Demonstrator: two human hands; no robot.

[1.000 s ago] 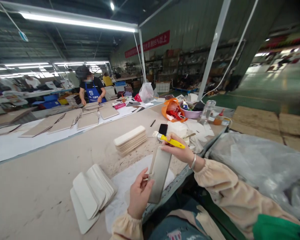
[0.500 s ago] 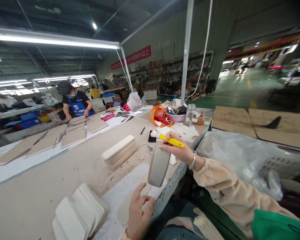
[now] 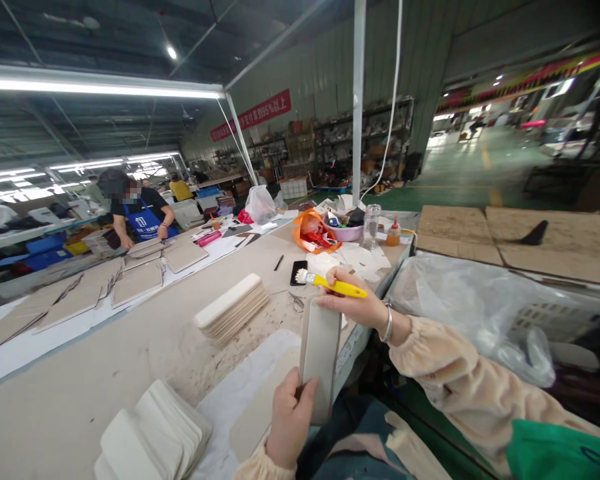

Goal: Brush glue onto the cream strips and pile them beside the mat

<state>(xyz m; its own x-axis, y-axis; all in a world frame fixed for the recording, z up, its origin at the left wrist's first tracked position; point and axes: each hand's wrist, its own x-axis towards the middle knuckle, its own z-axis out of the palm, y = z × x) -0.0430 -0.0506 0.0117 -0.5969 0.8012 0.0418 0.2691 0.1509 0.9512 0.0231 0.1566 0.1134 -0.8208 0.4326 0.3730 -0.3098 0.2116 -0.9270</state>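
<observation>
My right hand [image 3: 353, 303] holds a yellow-handled brush [image 3: 343, 287], bristles pointing left, and also grips the top end of a long grey rounded panel [image 3: 320, 353]. Lower down, my left hand [image 3: 293, 417] pinches the panel's left edge between thumb and fingers. The panel stands nearly upright over the table's front edge. Beneath it a pale rounded piece [image 3: 257, 407] lies on a white sheet [image 3: 230, 407]. A fanned stack of cream pieces [image 3: 153, 433] is at the lower left, and a neat stack of narrow pieces [image 3: 233, 307] lies behind.
Scissors [image 3: 297, 303] and a black phone [image 3: 299, 273] lie beyond the panel. Farther back are an orange bag [image 3: 313, 230], a purple basin [image 3: 347, 233], a glass jar [image 3: 371, 227] and a glue bottle [image 3: 393, 233]. A person [image 3: 143, 213] in a blue apron works across the table.
My left hand has closed on the lower part of the panel. The panel has swung more upright, its lower end now nearer me. The whole view has shifted slightly.
</observation>
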